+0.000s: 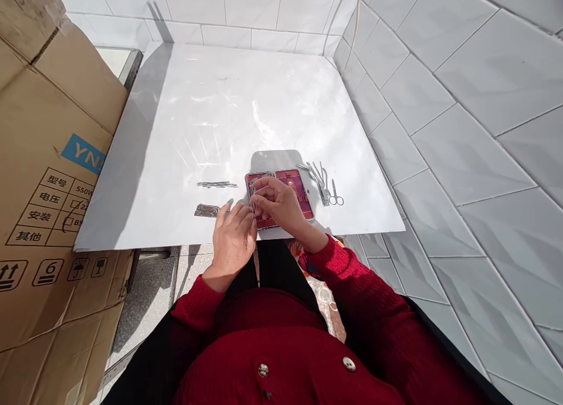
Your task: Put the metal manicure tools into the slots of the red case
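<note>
An open manicure case with a dark red lining lies at the front edge of the white table, partly covered by my hands. My right hand is over its left half, thumb and forefinger pinched on a thin metal tool, whose kind I cannot make out. My left hand rests palm down at the case's left edge, fingers stretched forward and slightly apart. Beside its fingers lie nail clippers. Behind them is a small stack of slim metal tools. Right of the case are small scissors and several other metal tools.
The white tabletop reaches back to a tiled wall. A grey tiled wall closes off the right side. At the left stands a large cardboard box against the table's edge.
</note>
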The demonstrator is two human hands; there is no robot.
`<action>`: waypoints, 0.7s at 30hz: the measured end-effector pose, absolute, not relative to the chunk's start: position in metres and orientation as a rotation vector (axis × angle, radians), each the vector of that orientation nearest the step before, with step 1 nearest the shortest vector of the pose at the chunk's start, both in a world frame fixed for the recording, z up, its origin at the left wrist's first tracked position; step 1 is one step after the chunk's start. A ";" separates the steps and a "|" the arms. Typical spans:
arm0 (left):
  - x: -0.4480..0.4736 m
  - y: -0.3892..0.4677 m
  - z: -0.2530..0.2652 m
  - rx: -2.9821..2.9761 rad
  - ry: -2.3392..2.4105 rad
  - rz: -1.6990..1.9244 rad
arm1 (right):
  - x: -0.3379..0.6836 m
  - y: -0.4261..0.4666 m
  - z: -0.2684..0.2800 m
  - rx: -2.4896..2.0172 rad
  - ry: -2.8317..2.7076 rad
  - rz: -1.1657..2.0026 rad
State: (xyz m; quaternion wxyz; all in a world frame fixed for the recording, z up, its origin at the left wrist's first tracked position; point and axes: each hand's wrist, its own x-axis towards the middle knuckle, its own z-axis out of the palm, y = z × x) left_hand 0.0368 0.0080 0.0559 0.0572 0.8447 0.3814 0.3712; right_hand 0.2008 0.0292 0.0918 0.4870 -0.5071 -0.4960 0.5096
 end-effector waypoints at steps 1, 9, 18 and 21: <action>0.037 0.008 0.054 2.561 1.149 1.130 | 0.203 0.031 0.091 -1.228 -1.199 1.248; 0.022 0.008 0.025 2.703 1.071 1.131 | 0.227 0.078 0.082 -1.279 -1.184 1.119; 0.018 0.012 0.014 2.736 0.967 1.171 | 0.232 0.106 0.070 -1.367 -1.192 1.037; 0.019 0.014 0.012 2.725 0.972 1.179 | 0.231 0.107 0.069 -1.382 -1.210 1.048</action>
